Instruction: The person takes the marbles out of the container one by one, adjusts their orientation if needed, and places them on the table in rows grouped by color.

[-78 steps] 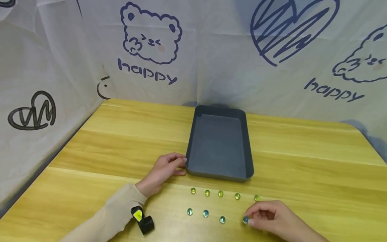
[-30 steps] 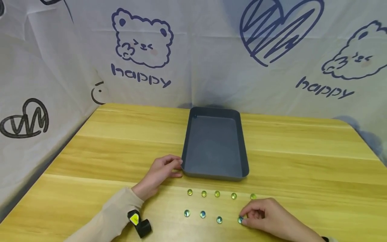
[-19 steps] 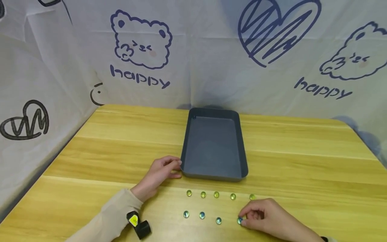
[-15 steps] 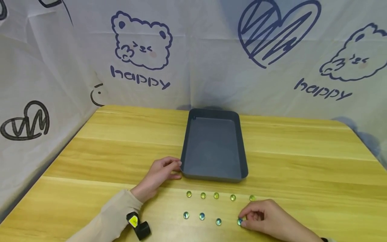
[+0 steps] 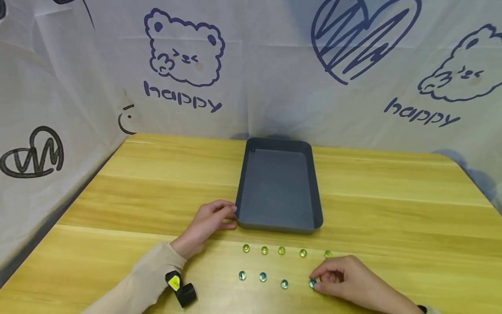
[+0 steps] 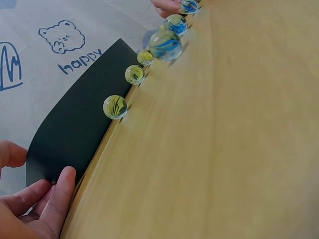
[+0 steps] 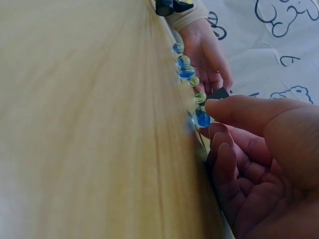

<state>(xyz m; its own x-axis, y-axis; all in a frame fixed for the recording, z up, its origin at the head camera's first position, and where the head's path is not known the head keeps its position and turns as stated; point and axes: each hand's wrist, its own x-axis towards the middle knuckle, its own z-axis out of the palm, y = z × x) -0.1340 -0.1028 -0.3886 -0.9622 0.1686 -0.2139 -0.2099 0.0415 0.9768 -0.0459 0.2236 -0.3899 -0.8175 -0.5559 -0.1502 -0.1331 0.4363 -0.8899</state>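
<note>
In the head view, my right hand pinches a blue-swirled glass marble between thumb and forefinger, down at the tabletop. That marble also shows at the fingertips in the right wrist view. It sits at the right end of a row of blue marbles. Behind them runs a second row, of yellow-green marbles; its rightmost one is just beyond my right hand. My left hand holds the near left corner of a dark grey tray, with thumb and fingers against its wall.
A small dark round spot shows in the tray's far left corner; its kind is unclear. White cloth with drawings hangs behind and left of the wooden table. A black wrist camera sits on the left sleeve.
Over the last seconds the head view has shifted slightly. My right hand and its marble have edged a little left towards the row; the left hand stays at the tray corner.
</note>
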